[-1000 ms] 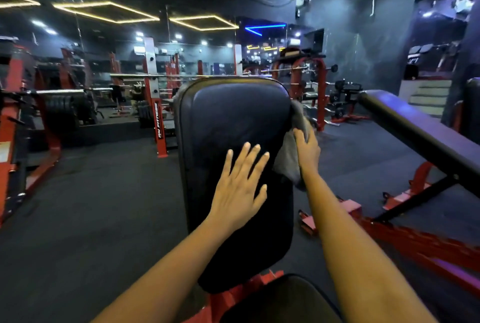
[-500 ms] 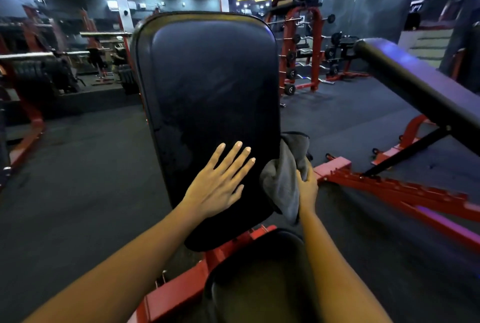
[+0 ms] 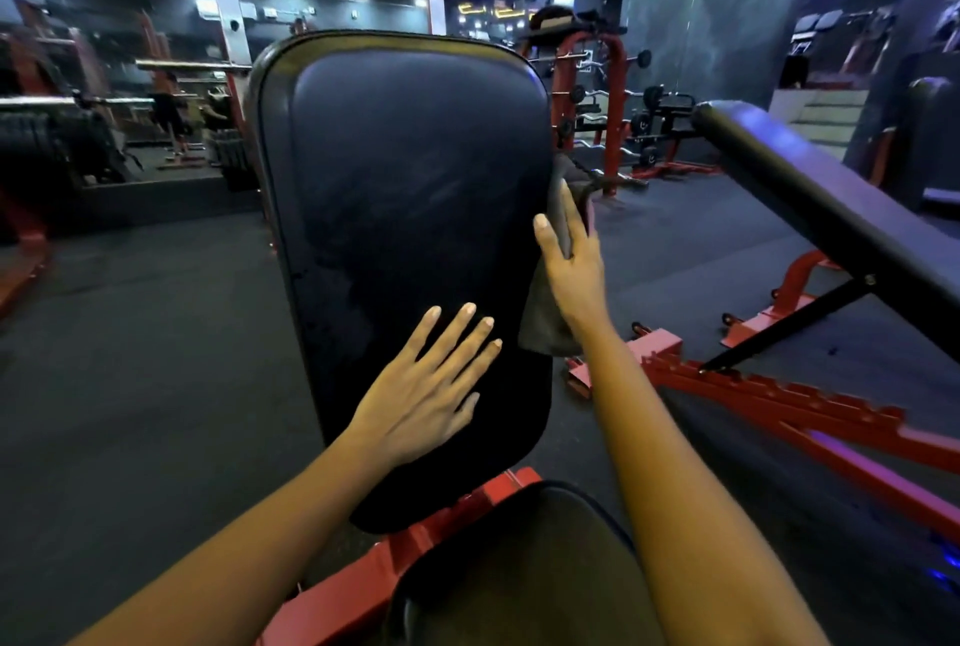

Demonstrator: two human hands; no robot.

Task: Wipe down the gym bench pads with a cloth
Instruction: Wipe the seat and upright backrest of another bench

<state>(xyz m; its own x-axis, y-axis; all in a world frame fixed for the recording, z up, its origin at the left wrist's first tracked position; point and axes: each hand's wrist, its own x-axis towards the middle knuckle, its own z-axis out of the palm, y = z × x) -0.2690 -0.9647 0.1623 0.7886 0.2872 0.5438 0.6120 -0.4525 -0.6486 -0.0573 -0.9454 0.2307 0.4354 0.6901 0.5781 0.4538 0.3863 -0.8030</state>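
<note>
Left hand [image 3: 426, 396] lies flat and open, fingers spread, on the lower part of the black back pad [image 3: 405, 208], holding nothing; right hand [image 3: 574, 260] presses a grey cloth [image 3: 545, 328] against the pad's right edge, fingers extended over it, thumb on the pad face. Back pad stands steeply inclined at frame centre: glossy black vinyl, raised border seam, rounded corners, faint streaks mid-surface. Cloth hangs limp below the right hand; seat pad [image 3: 519, 572] sits at bottom centre on the red frame [image 3: 363, 578].
</note>
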